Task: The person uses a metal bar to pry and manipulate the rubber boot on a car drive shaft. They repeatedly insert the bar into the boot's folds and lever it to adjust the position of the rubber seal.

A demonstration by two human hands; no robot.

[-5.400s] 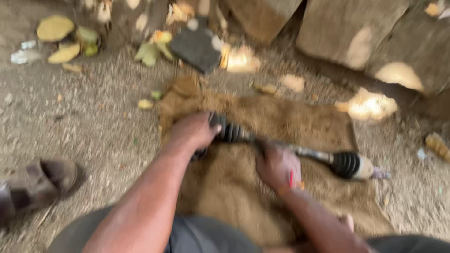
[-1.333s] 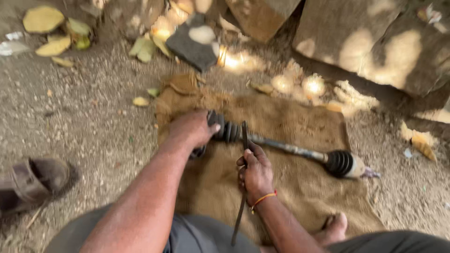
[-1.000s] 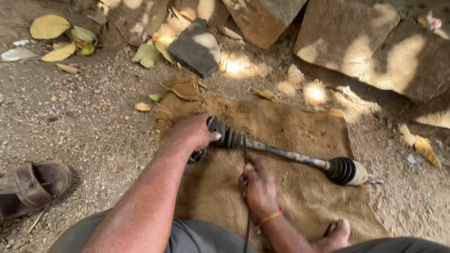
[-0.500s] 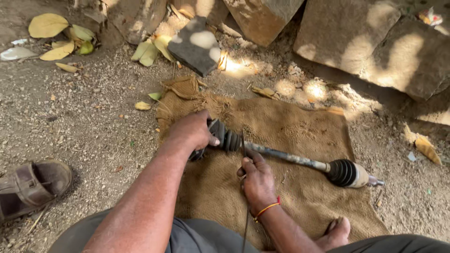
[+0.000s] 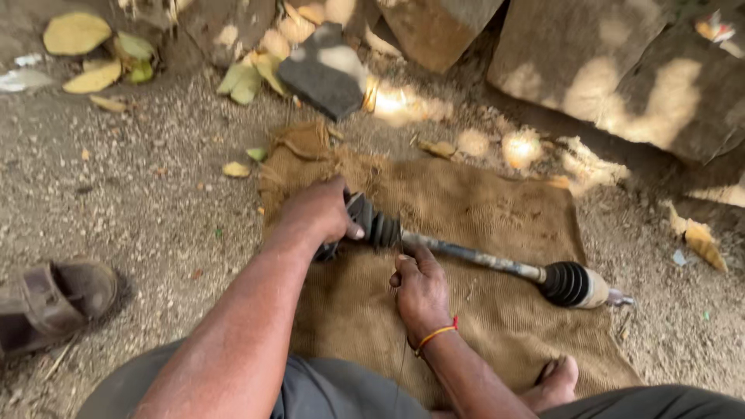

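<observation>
A drive axle [image 5: 466, 256] lies across a burlap sack [image 5: 481, 194] spread on gravel ground [image 5: 116, 194]: a thin grey steel shaft with a ribbed black rubber boot [image 5: 565, 283] near the right end and another boot [image 5: 380, 230] near the left. The left hand [image 5: 318, 213] reaches in over the left end with the arm stretched forward, fingers wrapped around the joint there. The right hand [image 5: 419, 287] sits just below the shaft beside the left boot, fingers curled and pinching a thin dark strap [image 5: 400, 341] that trails down toward the lap. A sandal [image 5: 54, 299] lies at left.
</observation>
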